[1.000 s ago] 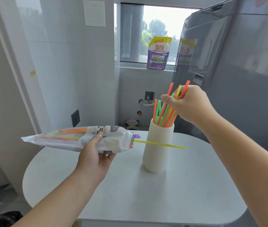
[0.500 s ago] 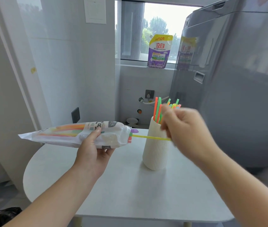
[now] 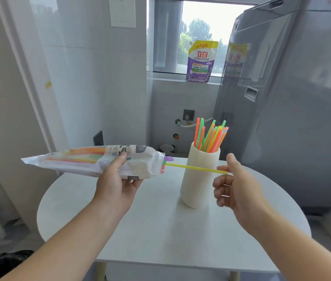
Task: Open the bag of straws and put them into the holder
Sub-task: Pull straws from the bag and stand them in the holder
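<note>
My left hand (image 3: 118, 183) holds the white plastic bag of straws (image 3: 75, 159) level above the table, its open mouth pointing right. Purple, red and green straw ends peek from that mouth. One yellow straw (image 3: 195, 168) sticks far out of it and crosses in front of the holder. The cream ribbed holder (image 3: 198, 179) stands upright on the table with several orange, green and yellow straws (image 3: 209, 136) in it. To the holder's right, my right hand (image 3: 235, 185) has thumb and fingers apart around the yellow straw's tip, not closed on it.
The round white table (image 3: 160, 230) carries only the holder. A large grey appliance (image 3: 292, 98) stands close on the right. On the window sill behind sits a purple detergent pouch (image 3: 201, 61). A white wall runs along the left.
My right hand let go of the straws it held in the holder, dropped down and right, and now sits with fingers apart at the yellow straw's tip. The bag has barely moved.
</note>
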Available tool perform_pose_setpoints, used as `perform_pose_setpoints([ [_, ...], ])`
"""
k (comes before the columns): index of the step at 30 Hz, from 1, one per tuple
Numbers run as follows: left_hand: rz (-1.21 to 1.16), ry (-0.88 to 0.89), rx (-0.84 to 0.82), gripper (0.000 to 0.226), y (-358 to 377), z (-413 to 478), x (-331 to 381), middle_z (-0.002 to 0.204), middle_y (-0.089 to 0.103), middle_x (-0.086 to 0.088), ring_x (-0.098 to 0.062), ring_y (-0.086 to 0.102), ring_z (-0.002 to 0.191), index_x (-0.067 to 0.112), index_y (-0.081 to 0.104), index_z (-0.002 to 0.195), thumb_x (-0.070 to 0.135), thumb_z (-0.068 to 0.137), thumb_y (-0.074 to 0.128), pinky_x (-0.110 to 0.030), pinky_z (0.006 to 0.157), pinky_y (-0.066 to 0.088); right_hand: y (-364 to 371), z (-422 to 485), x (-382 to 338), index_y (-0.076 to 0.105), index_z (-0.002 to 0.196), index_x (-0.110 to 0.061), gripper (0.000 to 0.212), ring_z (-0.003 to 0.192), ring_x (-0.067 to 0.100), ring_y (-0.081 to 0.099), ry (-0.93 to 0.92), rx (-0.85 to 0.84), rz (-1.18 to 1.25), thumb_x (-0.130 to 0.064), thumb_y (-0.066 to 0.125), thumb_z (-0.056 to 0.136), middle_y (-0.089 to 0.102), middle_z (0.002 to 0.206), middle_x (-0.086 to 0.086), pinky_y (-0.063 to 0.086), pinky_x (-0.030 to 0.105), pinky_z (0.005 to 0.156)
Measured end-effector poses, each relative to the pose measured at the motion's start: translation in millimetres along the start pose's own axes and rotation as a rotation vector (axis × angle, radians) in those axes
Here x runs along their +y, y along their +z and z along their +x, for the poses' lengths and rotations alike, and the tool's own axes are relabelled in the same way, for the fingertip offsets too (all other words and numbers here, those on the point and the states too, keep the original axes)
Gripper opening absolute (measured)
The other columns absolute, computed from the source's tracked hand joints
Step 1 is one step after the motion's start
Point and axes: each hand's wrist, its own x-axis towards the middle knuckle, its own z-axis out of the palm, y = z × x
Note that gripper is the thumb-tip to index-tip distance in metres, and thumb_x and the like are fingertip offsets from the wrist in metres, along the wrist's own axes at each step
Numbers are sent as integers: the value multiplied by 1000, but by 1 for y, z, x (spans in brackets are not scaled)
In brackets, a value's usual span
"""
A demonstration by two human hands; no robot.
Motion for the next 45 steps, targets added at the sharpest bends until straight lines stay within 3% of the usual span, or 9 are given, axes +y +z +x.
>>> perform_pose_setpoints([
  [6, 38, -33, 9, 43, 5, -6, -16, 124, 75, -10, -23, 76, 96, 14, 64, 134, 15, 92, 71, -34, 64, 63, 12, -2, 10, 65, 90, -8, 44, 50, 19, 52, -82, -60, -139, -43, 44, 104, 60, 67, 9, 39, 32, 49],
  [11, 75, -11, 7, 44, 9, -11, -25, 127, 74, -12, -24, 75, 96, 16, 64, 135, 16, 91, 73, -34, 63, 62, 22, -6, 15, 67, 98, -9, 39, 50, 19, 51, -92, -113, -151, -41, 46, 104, 60, 64, 4, 39, 30, 47],
  [16, 154, 49, -52, 40, 14, -19, -31, 125, 74, -11, -25, 75, 105, 17, 66, 133, 18, 93, 72, -35, 68, 63, 34, -10, 22, 68, 101, -11, 33, 50, 18, 49, -56, -179, -68, -39, 50, 103, 60, 62, 3, 39, 29, 47],
  [19, 185, 92, -75, 44, 17, -22, -31, 127, 73, -13, -29, 71, 114, 15, 63, 136, 18, 93, 71, -34, 67, 61, 37, -13, 24, 65, 87, -8, 30, 50, 20, 49, -35, -191, -1, -32, 55, 102, 58, 59, 2, 40, 30, 46],
  [23, 212, 129, -85, 44, 16, -22, -28, 127, 73, -13, -25, 74, 106, 17, 62, 137, 15, 93, 70, -33, 64, 60, 35, -12, 26, 63, 74, -11, 28, 50, 17, 47, 18, -234, 128, -22, 61, 100, 57, 61, 2, 42, 27, 46],
  [29, 176, 157, -79, 43, 17, -18, -18, 123, 75, -7, -21, 74, 105, 20, 63, 135, 15, 93, 70, -33, 64, 61, 28, -4, 24, 70, 98, -3, 14, 50, 13, 47, 124, -205, 290, -13, 60, 98, 53, 62, 3, 44, 23, 46],
  [34, 173, 152, -75, 40, 15, -17, -15, 114, 76, -2, -19, 75, 99, 20, 64, 133, 16, 94, 70, -32, 63, 62, 26, -4, 23, 67, 102, -10, 23, 50, 18, 48, 118, -180, 189, -33, 64, 97, 56, 67, 8, 42, 28, 46],
  [40, 155, 77, -34, 37, 11, -11, -14, 117, 75, -7, -22, 74, 97, 17, 66, 131, 17, 94, 71, -34, 64, 63, 24, -4, 17, 64, 83, -8, 16, 48, 15, 47, 11, -204, 131, -17, 65, 96, 55, 65, 7, 42, 25, 45],
  [45, 57, -1, -24, 35, 7, -8, -10, 107, 77, -5, -18, 77, 81, 14, 66, 130, 15, 95, 68, -33, 65, 64, 15, 3, 4, 62, 86, -13, 17, 48, 11, 38, 28, -151, 450, -28, 70, 90, 43, 64, 1, 36, 20, 41],
])
